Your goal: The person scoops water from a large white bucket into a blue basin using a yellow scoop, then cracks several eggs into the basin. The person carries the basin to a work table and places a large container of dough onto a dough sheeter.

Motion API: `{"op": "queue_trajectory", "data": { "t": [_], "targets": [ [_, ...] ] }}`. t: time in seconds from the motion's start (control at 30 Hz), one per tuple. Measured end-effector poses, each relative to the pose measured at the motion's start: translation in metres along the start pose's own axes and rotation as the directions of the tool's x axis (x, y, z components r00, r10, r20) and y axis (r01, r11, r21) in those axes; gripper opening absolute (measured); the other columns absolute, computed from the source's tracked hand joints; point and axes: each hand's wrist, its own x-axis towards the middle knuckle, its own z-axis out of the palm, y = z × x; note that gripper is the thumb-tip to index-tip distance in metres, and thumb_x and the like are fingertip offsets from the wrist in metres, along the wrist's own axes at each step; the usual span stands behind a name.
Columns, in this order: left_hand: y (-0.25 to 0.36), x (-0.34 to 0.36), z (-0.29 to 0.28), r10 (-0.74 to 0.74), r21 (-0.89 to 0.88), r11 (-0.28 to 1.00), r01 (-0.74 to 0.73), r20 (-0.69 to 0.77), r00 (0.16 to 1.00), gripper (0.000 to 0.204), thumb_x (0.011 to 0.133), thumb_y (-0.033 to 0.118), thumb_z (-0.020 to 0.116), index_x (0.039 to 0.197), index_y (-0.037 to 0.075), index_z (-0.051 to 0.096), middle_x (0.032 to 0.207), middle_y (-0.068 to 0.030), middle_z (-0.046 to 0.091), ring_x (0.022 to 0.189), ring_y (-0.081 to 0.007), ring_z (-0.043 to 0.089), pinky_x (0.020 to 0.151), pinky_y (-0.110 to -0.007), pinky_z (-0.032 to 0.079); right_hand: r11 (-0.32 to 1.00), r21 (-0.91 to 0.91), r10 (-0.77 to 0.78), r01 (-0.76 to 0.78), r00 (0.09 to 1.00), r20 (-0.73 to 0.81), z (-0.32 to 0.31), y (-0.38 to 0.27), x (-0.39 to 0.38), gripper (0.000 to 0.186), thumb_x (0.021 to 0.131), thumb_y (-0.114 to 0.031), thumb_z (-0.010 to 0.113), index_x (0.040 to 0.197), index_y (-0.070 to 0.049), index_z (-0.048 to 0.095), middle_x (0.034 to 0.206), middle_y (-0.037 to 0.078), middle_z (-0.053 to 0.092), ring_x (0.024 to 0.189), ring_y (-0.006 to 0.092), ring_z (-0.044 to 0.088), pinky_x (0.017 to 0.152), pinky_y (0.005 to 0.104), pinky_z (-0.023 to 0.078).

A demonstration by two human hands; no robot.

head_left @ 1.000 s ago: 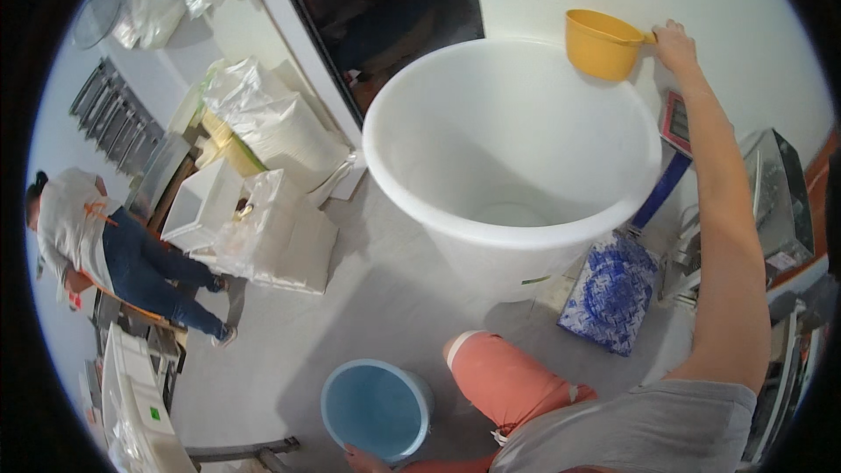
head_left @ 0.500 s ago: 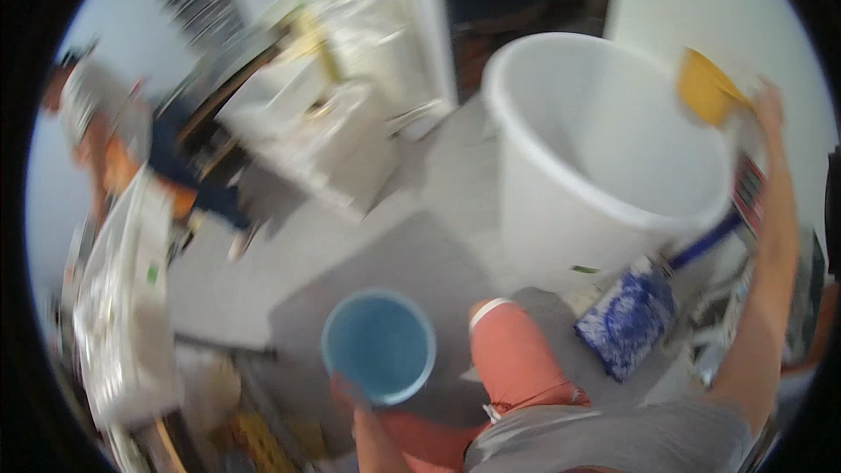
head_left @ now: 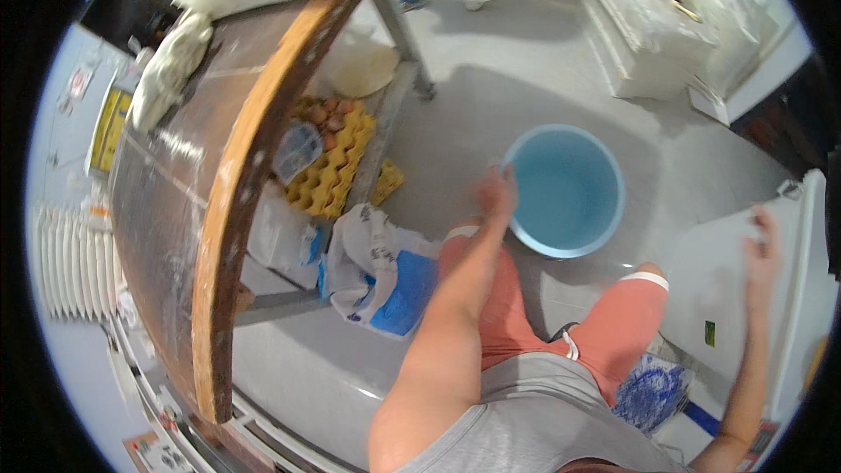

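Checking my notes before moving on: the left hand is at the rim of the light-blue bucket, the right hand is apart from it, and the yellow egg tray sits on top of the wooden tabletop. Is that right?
Not quite: the yellow egg tray sits below the wooden tabletop, not on top of it, as the head view shows.

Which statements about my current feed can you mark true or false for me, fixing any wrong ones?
1. The left hand is at the left rim of the blue bucket. True.
2. The right hand is holding a yellow scoop. False: nothing shows in it; it appears in front of the white tub.
3. A yellow egg tray is below the wooden tabletop. True.
4. The blue and white bag lies on the tabletop. False: it is down below it.
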Motion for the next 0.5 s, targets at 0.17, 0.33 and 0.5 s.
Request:
{"op": "queue_trajectory", "data": {
  "t": [0.17, 0.33, 0.5],
  "targets": [
    [0.023, 0.013, -0.042, 0.01, -0.147, 0.989, 0.004, 0.093, 0.996, 0.053, 0.108, 0.05, 0.056, 0.135, 0.007, 0.067, 0.137, -0.0281, 0.064, 0.126, -0.0477, 0.061, 0.108, -0.057, 0.048, 0.976, -0.135, 0.198, -0.173, 0.961, 0.195, 0.269, 0.049, 0.004, 0.085, 0.098, -0.034, 0.077, 0.16, 0.009, 0.039, 0.162, 0.03, 0.043, 0.147, 0.0429, 0.047, 0.123, 0.0497, 0.036],
    [-0.059, 0.072, -0.165, 0.251, 0.032, 0.966, -0.255, -0.334, 0.909, 0.064, 0.105, 0.047, 0.064, 0.151, 0.004, 0.054, 0.155, -0.0308, 0.05, 0.146, -0.0493, 0.044, 0.123, -0.057, 0.036, 0.909, 0.182, 0.343, -0.374, 0.922, 0.181, 0.363, 0.07, 0.013, 0.092, 0.101, -0.045, 0.075, 0.162, 0.011, 0.033, 0.161, 0.036, 0.044, 0.15, 0.0484, 0.043, 0.125, 0.0519, 0.036],
    [-0.17, 0.137, -0.33, -0.003, 0.27, 0.947, 0.176, -0.539, 0.842, 0.082, 0.104, 0.051, 0.068, 0.165, 0.002, 0.041, 0.168, -0.0282, 0.04, 0.155, -0.0479, 0.036, 0.127, -0.056, 0.033, 0.881, 0.085, 0.467, -0.466, 0.884, 0.014, 0.398, 0.043, 0.014, 0.094, 0.1, -0.048, 0.074, 0.162, 0.01, 0.034, 0.159, 0.034, 0.047, 0.15, 0.0475, 0.045, 0.123, 0.0518, 0.039]
  ]
}}
